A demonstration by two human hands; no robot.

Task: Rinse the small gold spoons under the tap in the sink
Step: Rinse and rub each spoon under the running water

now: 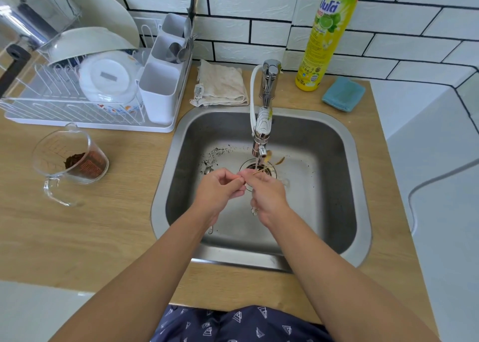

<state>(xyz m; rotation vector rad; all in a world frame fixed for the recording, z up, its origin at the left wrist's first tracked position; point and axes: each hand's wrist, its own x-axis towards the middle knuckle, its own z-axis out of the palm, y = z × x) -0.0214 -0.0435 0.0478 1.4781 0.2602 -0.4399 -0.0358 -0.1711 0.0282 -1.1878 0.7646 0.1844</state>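
Note:
Both my hands are over the steel sink (337, 144), just below the tap (261, 134), which runs a thin stream of water. My left hand (220, 189) pinches the handle end of a small gold spoon (259, 172) whose thin shaft reaches under the stream. My right hand (268, 199) curls its fingers around the same spoon from the right; the bowl is hidden by the fingers. A silver spoon bowl (208, 170) lies on the sink floor left of the drain (270, 169). Another utensil's handle end (254, 210) shows below my right hand.
Dark coffee grounds speckle the sink floor (215, 152). A glass measuring cup with grounds (72, 160) stands on the wooden counter at left. Behind are a dish rack (85, 82), a folded cloth (223, 85), a yellow detergent bottle (326, 36) and a blue sponge (343, 94).

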